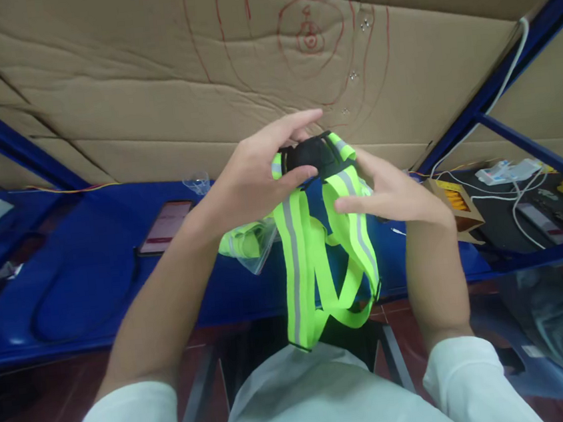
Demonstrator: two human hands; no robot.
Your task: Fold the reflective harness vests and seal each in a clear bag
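A neon yellow-green strap harness (294, 263) with grey reflective stripes hangs in front of my chest, over the front edge of the blue table. At its top is a black piece (313, 156). My left hand (267, 169) grips that piece from the left, its thumb across the front and the fingers behind. My right hand (384, 190) is at the right side of the harness, thumb over the right strap and the other fingers partly hidden behind it. The looped straps dangle below both hands.
On the blue table (84, 252) lie a phone (166, 228), a clear bag with more green straps (252, 244) and a small clear plastic item (197, 183). An open cardboard box (456, 204) with yellow items and white cables stand right. Cardboard (146, 71) forms the back wall.
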